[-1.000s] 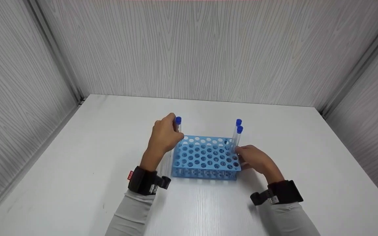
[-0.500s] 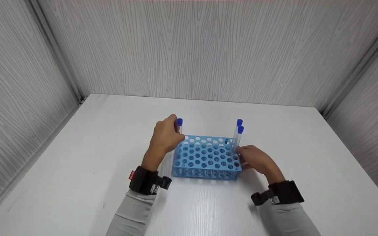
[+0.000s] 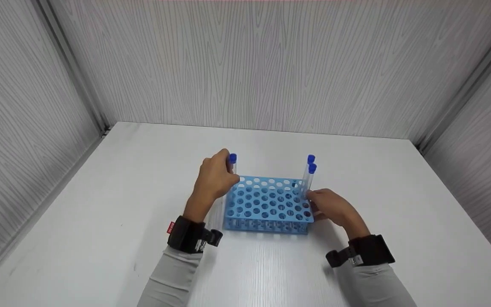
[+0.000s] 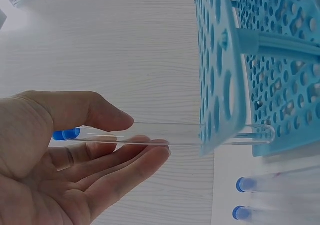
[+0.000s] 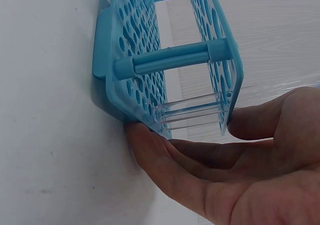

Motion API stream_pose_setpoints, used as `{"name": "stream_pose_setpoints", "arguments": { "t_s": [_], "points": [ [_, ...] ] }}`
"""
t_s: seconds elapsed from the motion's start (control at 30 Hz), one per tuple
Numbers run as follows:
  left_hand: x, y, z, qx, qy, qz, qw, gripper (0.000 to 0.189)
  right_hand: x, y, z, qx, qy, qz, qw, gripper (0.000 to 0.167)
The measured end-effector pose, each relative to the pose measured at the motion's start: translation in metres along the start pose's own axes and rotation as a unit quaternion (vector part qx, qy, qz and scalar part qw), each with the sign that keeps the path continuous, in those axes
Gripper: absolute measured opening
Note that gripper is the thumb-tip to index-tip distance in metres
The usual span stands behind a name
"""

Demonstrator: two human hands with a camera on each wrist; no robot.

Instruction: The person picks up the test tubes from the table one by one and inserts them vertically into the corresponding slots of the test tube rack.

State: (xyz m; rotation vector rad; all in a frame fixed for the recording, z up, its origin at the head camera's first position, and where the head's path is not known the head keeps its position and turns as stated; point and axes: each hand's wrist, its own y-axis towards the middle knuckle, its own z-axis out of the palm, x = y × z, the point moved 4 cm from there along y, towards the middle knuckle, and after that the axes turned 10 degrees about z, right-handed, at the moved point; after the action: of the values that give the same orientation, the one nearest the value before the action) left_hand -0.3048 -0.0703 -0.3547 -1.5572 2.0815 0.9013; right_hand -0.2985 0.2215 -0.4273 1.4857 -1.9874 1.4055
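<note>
White tabletop, grey wood-grain panels behind and at both sides. Left hand pinches capped tube; right hand grips blue rack.

Upright between the left thumb and fingers I see a clear, blue-capped tube, its rounded bottom below them, inside the blue rack. That perforated two-tier rack sits level, its opposite end between the right thumb and fingers.

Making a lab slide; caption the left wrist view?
The left hand holds a blue-capped tube slotted into a blue rack.
</note>
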Motion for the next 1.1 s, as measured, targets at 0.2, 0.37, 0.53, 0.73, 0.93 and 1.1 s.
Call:
{"name": "stream_pose_setpoints", "arguments": {
  "t_s": [0.2, 0.37, 0.53, 0.73, 0.93, 1.1],
  "points": [
    [0.0020, -0.0002, -0.0003, 0.011, -0.002, -0.003, 0.9999, 0.026, 0.0004, 0.0014, 0.0000, 0.001, 0.000, 0.002, 1.0000, 0.051],
    [0.0031, 0.0000, -0.0014, 0.017, 0.001, 0.004, 0.9998, 0.024, 0.0016, -0.0002, 0.0004, 0.008, -0.002, -0.003, 1.0000, 0.051],
    [0.0028, 0.0001, -0.0025, 0.023, 0.000, 0.008, 0.9997, 0.023, 0.0019, -0.0011, 0.0001, 0.010, 0.003, -0.007, 0.9999, 0.051],
    [0.0021, -0.0013, -0.0031, 0.029, -0.012, 0.002, 0.9995, 0.025, 0.0017, -0.0009, 0.0002, 0.006, 0.005, 0.000, 1.0000, 0.052],
    [0.0036, -0.0022, -0.0033, 0.036, -0.024, -0.008, 0.9990, 0.027, 0.0013, 0.0005, 0.0003, 0.010, 0.005, -0.002, 0.9999, 0.051],
    [0.0052, -0.0020, -0.0025, 0.043, -0.024, -0.004, 0.9988, 0.027, 0.0014, -0.0001, 0.0001, 0.011, 0.005, -0.004, 0.9999, 0.051]
  ]
}}
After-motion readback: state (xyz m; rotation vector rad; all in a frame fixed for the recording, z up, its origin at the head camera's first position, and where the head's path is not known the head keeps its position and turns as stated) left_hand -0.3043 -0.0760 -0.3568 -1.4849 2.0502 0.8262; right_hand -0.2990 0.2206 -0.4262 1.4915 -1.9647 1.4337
